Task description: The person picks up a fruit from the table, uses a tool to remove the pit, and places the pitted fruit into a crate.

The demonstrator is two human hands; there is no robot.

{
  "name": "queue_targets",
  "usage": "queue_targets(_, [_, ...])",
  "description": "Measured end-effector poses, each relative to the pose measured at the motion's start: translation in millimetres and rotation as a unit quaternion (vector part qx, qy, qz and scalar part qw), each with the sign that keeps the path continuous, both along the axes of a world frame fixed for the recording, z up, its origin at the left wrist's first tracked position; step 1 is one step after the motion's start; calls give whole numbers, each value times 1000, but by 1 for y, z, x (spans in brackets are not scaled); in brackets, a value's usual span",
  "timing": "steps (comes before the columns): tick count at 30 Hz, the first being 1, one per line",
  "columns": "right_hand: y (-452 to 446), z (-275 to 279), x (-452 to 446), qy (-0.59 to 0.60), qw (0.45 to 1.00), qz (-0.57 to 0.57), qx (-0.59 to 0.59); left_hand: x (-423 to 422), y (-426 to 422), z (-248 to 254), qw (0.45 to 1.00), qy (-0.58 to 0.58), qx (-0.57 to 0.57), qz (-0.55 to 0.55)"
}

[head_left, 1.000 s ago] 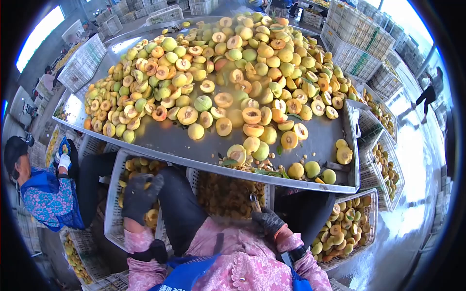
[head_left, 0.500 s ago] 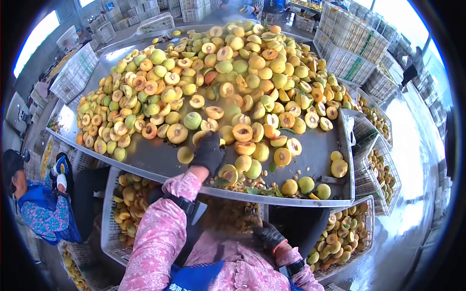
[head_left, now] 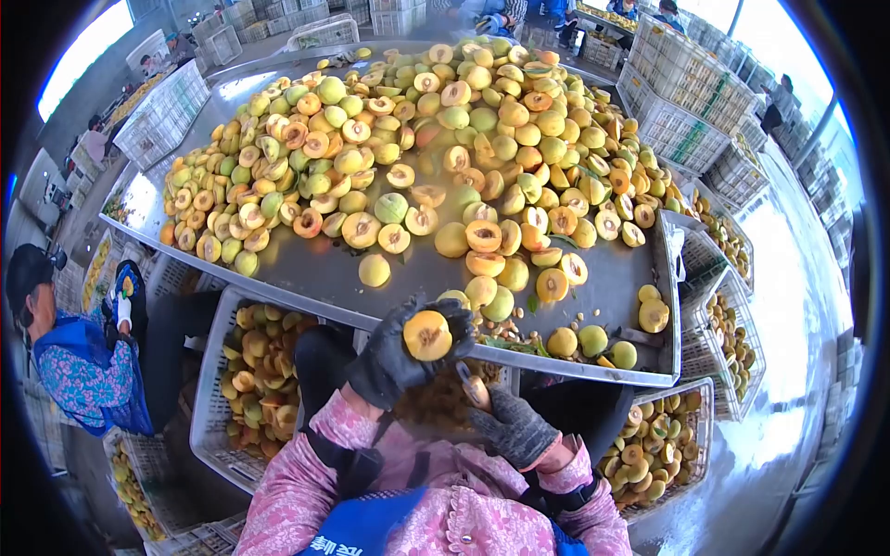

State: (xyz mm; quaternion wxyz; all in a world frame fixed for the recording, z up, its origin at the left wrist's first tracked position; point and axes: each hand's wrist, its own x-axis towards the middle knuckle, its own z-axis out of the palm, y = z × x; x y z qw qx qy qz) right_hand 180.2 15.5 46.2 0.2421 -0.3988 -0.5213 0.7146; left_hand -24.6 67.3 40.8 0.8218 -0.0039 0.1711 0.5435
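My left hand, in a dark glove, is closed around a halved peach just over the table's front edge. The cut face is turned up and shows a brownish middle. My right hand, gloved in dark grey, grips a small pitting tool with a tan handle and a metal loop at its end. This tool is below and to the right of the peach, apart from it. Beyond both hands, a heap of yellow-green peaches, many cut in half, covers much of the metal table.
Below the table stand a crate of peaches at left and another crate at right. Loose pits and leaves lie by the front rim. A co-worker sits at left. Stacked crates rise at back right.
My left hand has come back from the heap to the table's front edge, now with a peach half. My right hand has risen, and the pitting tool now shows in it.
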Motion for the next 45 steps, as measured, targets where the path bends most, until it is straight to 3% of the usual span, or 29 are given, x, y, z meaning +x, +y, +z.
queue_targets(1, [2,7,-3,-91,991,55,83,4,-9,0,1000,14,9,3])
queue_targets(2, [4,15,-5,-179,964,106,168,5,-15,-14,979,181,94,10])
queue_targets(5, [2,7,-10,-175,931,68,312,6,-27,-56,937,322,128,44])
queue_targets(6, [1,13,-12,-219,930,86,284,6,-29,-57,913,370,168,50])
queue_targets(11, [-5,-10,-14,-187,910,101,357,7,-40,-55,760,542,351,74])
queue_targets(13, [-8,-15,-14,-187,903,114,369,11,-43,-55,804,509,296,84])
queue_targets(15, [-8,-13,-17,-207,903,127,354,20,-44,-53,887,411,192,85])
queue_targets(17, [-9,-15,-23,-222,916,116,314,22,-44,-57,918,359,151,71])
queue_targets(23, [-12,-69,-32,-164,917,45,362,25,-49,-57,863,455,202,85])
queue_targets(28, [-12,-96,-32,-102,978,59,172,23,-50,-65,854,480,185,80])
queue_targets(32, [-12,-97,-27,-137,961,93,222,15,-50,-92,823,529,190,74])
queue_targets(34, [-12,-88,-25,-183,942,128,249,6,-50,-94,768,587,250,60])
queue_targets(35, [-10,-72,-24,-216,929,149,259,0,-49,-92,701,643,304,48])
queue_targets(37, [-8,-63,-23,-263,910,184,264,-1,-46,-73,626,685,372,31])
queue_targets(39, [-7,-66,-24,-292,898,211,253,2,-46,-50,623,668,407,19])
queue_targets(42, [-9,-66,-29,-238,923,145,267,1,-48,-72,581,707,398,70])
queue_targets(45, [-12,-51,-40,-185,926,62,324,9,-48,-78,580,731,334,130])
